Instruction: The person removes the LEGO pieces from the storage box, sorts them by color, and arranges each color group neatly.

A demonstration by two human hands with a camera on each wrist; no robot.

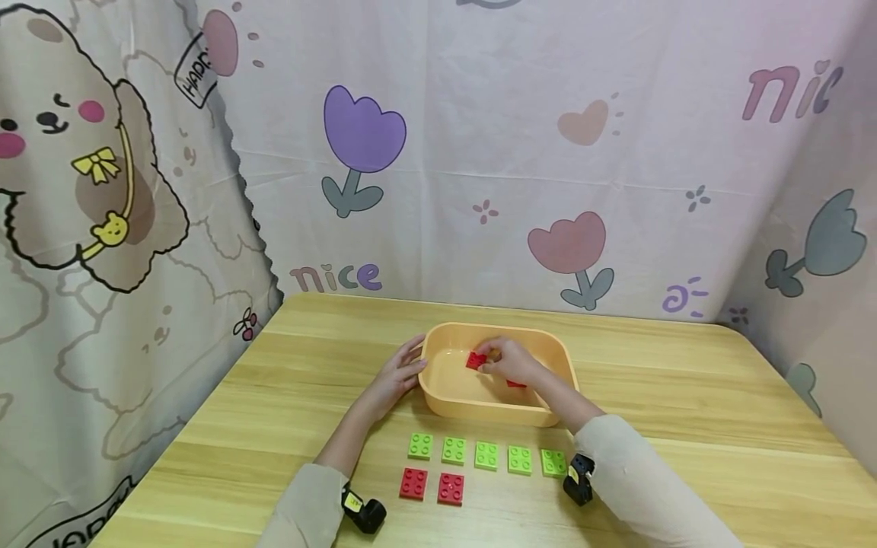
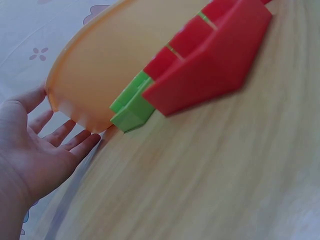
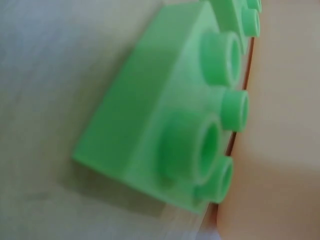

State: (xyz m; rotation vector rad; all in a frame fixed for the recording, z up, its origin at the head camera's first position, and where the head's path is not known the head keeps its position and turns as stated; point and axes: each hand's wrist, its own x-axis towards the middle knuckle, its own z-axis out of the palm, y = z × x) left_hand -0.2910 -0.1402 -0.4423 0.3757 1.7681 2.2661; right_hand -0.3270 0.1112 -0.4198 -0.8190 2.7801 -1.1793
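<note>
An orange plastic basin (image 1: 479, 411) stands on the table. My left hand (image 1: 397, 377) rests against its left end; in the left wrist view the fingers (image 2: 60, 132) are spread nearly straight along its wall. Reaching over the basin's right side, my right hand (image 1: 512, 361) pinches a red building block (image 1: 475, 361) inside it. Another red block (image 1: 516, 384) shows partly beneath that hand. In front of the basin, several light green blocks (image 1: 454, 450) form a row, studs up. Two red blocks (image 1: 413, 484) sit before the row's left end.
The row's rightmost green block (image 1: 553, 463) lies close by the right wrist's black camera (image 1: 578, 479). Behind the wooden table (image 1: 685, 396) hangs a printed cloth (image 1: 466, 152), and another printed cloth (image 1: 157, 320) hangs along the left.
</note>
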